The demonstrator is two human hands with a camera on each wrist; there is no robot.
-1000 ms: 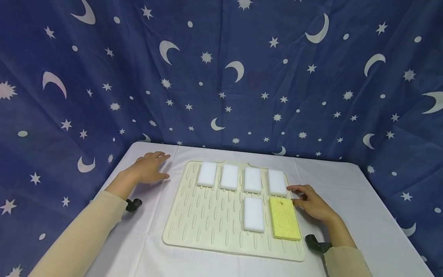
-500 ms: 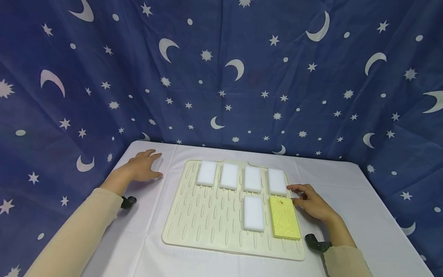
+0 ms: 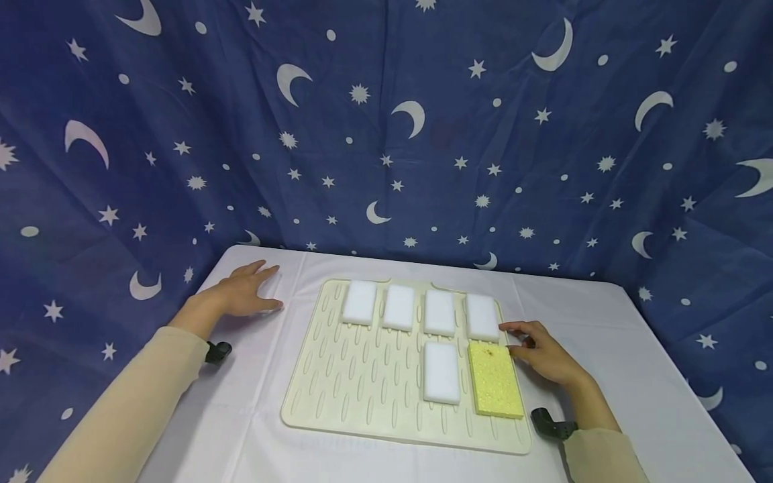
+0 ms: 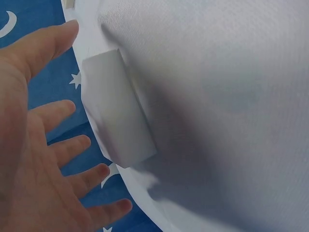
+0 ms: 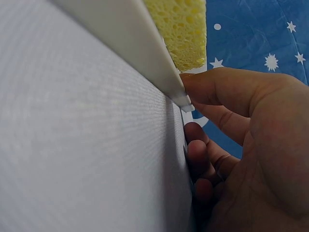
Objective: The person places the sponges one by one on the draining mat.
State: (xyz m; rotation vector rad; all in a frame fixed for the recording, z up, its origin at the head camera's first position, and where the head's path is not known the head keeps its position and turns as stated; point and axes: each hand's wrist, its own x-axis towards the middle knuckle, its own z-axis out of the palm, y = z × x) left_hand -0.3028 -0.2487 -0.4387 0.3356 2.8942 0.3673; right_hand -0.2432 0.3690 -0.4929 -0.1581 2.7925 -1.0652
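My left hand (image 3: 241,292) hovers left of the mat, fingers spread and holding nothing. In the left wrist view a white sponge block (image 4: 116,108) lies on the cloth beside this hand; the hand hides it in the head view. At the right edge of a cream ridged drying mat (image 3: 356,402), my right hand (image 3: 546,352) rests its thumb and index fingertips on the rim, other fingers loosely bent. Close to them lie a white sponge (image 3: 482,317) and a yellow porous sponge (image 3: 495,381). Another white sponge (image 3: 441,373) lies left of the yellow one.
Three more white sponges (image 3: 359,302) stand in a row along the mat's back edge. A white cloth (image 3: 604,322) covers the table. Behind it hangs a blue curtain (image 3: 386,134) with moons and stars. Dark wrist devices (image 3: 552,426) sit near both hands.
My left hand has moved left, farther from the mat, with its fingers still spread. My right hand stays at the mat's right edge, and the sponges on the mat keep their places.
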